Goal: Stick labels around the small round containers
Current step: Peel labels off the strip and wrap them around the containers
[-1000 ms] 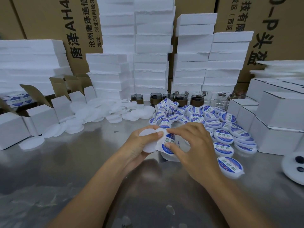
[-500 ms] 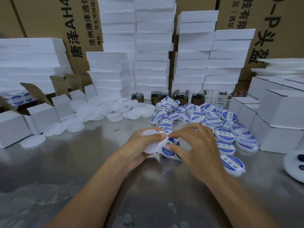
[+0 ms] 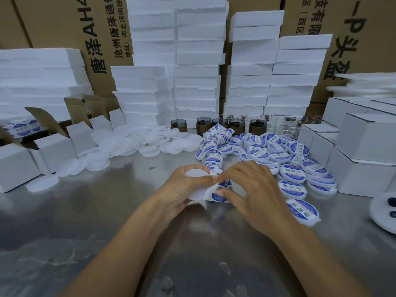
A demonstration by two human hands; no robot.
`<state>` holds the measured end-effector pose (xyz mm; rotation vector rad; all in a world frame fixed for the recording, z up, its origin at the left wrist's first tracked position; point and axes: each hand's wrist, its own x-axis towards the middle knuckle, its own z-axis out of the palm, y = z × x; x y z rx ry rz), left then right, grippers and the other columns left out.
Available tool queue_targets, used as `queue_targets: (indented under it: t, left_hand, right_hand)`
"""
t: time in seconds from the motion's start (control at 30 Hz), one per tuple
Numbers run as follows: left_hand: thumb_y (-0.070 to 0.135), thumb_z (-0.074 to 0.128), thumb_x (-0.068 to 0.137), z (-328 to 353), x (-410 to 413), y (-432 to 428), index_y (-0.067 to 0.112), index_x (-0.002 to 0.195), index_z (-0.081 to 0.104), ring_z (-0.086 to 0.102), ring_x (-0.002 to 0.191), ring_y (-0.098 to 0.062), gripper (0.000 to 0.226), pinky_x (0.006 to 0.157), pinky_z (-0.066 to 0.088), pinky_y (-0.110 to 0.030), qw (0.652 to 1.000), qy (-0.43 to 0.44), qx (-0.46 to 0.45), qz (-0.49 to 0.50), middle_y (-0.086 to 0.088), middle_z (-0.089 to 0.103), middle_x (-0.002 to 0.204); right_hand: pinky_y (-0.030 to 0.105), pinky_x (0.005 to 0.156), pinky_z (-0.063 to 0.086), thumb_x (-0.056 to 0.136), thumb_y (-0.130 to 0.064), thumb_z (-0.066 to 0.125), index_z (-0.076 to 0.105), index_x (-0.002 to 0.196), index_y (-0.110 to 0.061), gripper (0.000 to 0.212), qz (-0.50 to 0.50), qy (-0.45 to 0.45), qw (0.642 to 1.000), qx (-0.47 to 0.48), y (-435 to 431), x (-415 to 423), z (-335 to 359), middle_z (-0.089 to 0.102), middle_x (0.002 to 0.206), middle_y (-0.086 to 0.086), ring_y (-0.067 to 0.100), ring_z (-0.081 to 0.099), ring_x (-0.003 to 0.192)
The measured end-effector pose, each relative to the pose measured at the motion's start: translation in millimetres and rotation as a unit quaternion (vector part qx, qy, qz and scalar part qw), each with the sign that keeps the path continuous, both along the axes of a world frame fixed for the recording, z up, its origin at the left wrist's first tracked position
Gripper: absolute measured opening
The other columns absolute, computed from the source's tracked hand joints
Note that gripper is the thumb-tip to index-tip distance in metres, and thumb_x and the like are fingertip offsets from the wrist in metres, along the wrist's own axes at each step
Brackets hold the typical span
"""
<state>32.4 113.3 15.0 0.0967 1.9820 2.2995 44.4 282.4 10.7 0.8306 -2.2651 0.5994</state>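
Note:
My left hand (image 3: 182,189) grips a plain white round container (image 3: 196,173) above the steel table (image 3: 107,221), thumb across its face. My right hand (image 3: 255,194) pinches the end of a strip of blue-and-white round labels (image 3: 219,195) right beside that container. The label strip (image 3: 211,155) trails away from my hands toward the back. A heap of labelled round containers (image 3: 276,155) lies to the right, and one labelled container (image 3: 302,211) sits just right of my right wrist.
Unlabelled white discs (image 3: 120,144) are strewn at the back left, beside open white cartons (image 3: 53,146). Foam slabs (image 3: 197,71) stack against brown boxes behind. Dark and clear glass jars (image 3: 255,125) line the back. Closed white cartons (image 3: 364,155) stand right; a white plate (image 3: 383,209) sits at the right edge.
Both hands stay close together at the table's middle. My right fingers have worked along the label strip, peeling a label at the container's edge.

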Motion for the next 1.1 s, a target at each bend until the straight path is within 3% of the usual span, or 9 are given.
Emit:
queue_targets:
  t: [0.1, 0.23, 0.37, 0.53, 0.7, 0.87, 0.97, 1.03, 1.1]
  left_hand:
    - [0.009, 0.086, 0.049, 1, 1, 0, 0.013, 0.074, 0.061, 0.060, 0.071, -0.022, 0.035, 0.067, 0.048, -0.029, 1.000, 0.003, -0.009, -0.013, -0.012, 0.064, 0.080]
    - [0.019, 0.081, 0.049, 0, 0, 0, 0.013, 0.074, 0.060, 0.062, 0.070, -0.023, 0.033, 0.068, 0.049, -0.031, 1.000, -0.005, -0.005, -0.011, -0.011, 0.066, 0.079]
    - [0.011, 0.078, 0.065, -2, -2, 0, 0.014, 0.069, 0.061, 0.059, 0.077, -0.028, 0.018, 0.074, 0.043, -0.037, 1.000, -0.014, 0.002, 0.003, -0.015, 0.064, 0.084]
    - [0.008, 0.074, 0.074, -5, -6, -1, 0.015, 0.068, 0.059, 0.055, 0.079, -0.028, 0.017, 0.064, 0.043, -0.031, 1.000, -0.013, -0.002, 0.027, -0.015, 0.061, 0.084]
    - [0.008, 0.077, 0.072, -7, -11, -2, 0.015, 0.069, 0.061, 0.059, 0.078, -0.027, 0.018, 0.069, 0.049, -0.034, 0.996, 0.025, 0.004, 0.089, -0.012, 0.064, 0.080]
    - [0.011, 0.079, 0.071, -11, -17, -5, 0.018, 0.071, 0.060, 0.060, 0.075, -0.024, 0.021, 0.055, 0.049, -0.024, 0.987, 0.037, -0.021, 0.154, -0.011, 0.063, 0.084]
    - [0.009, 0.079, 0.071, -13, -20, -7, 0.018, 0.073, 0.060, 0.059, 0.069, -0.021, 0.021, 0.045, 0.046, -0.019, 0.982, 0.033, -0.022, 0.185, -0.009, 0.062, 0.083]
    - [0.009, 0.078, 0.072, -14, -22, -9, 0.017, 0.075, 0.060, 0.058, 0.074, -0.023, 0.020, 0.049, 0.048, -0.022, 0.979, 0.031, -0.020, 0.198, -0.010, 0.062, 0.088]
    - [0.009, 0.079, 0.071, -16, -23, -10, 0.016, 0.079, 0.061, 0.057, 0.076, -0.025, 0.021, 0.061, 0.050, -0.028, 0.978, 0.033, -0.008, 0.205, -0.012, 0.063, 0.090]
  right_hand:
    - [0.031, 0.078, 0.036, 0.079, -0.029, 0.064, 0.066, 0.092, -0.028, 0.013, 0.029, -0.051, 0.998, -0.025, 3, -1, 2, 0.065, 0.091, -0.014, 0.008, 0.053, 0.088]
    - [0.028, 0.083, 0.034, 0.080, -0.023, 0.063, 0.066, 0.091, -0.029, 0.013, 0.045, -0.063, 0.996, -0.045, 5, -2, 2, 0.066, 0.090, -0.017, 0.003, 0.053, 0.088]
    - [0.028, 0.083, 0.038, 0.079, -0.021, 0.063, 0.071, 0.086, -0.023, 0.011, 0.017, -0.023, 0.999, -0.031, 3, -2, 4, 0.069, 0.086, -0.011, 0.010, 0.061, 0.083]
    - [0.034, 0.067, 0.048, 0.075, -0.017, 0.067, 0.073, 0.080, -0.017, 0.008, 0.001, 0.025, 0.999, -0.024, 0, 1, 6, 0.068, 0.081, -0.003, 0.020, 0.064, 0.072]
    - [0.030, 0.069, 0.041, 0.078, -0.012, 0.072, 0.069, 0.084, -0.019, 0.010, -0.017, -0.041, 0.997, -0.057, 2, -1, 3, 0.056, 0.094, -0.007, 0.016, 0.057, 0.084]
    - [0.028, 0.075, 0.040, 0.081, -0.015, 0.069, 0.067, 0.086, -0.022, 0.009, -0.014, -0.074, 0.994, -0.076, 3, -2, 3, 0.048, 0.098, -0.014, 0.011, 0.052, 0.096]
    - [0.015, 0.083, 0.035, 0.082, -0.010, 0.067, 0.061, 0.078, -0.028, 0.019, 0.014, -0.112, 0.982, -0.149, 1, -1, 6, 0.050, 0.099, -0.010, -0.001, 0.049, 0.099]
    - [0.004, 0.083, 0.031, 0.082, -0.007, 0.066, 0.057, 0.074, -0.031, 0.026, 0.030, -0.139, 0.960, -0.242, -2, -1, 9, 0.053, 0.100, -0.010, -0.011, 0.048, 0.097]
    - [0.012, 0.083, 0.037, 0.084, -0.009, 0.064, 0.058, 0.074, -0.027, 0.022, 0.032, -0.178, 0.922, -0.343, -3, -1, 13, 0.059, 0.097, -0.012, -0.010, 0.053, 0.092]
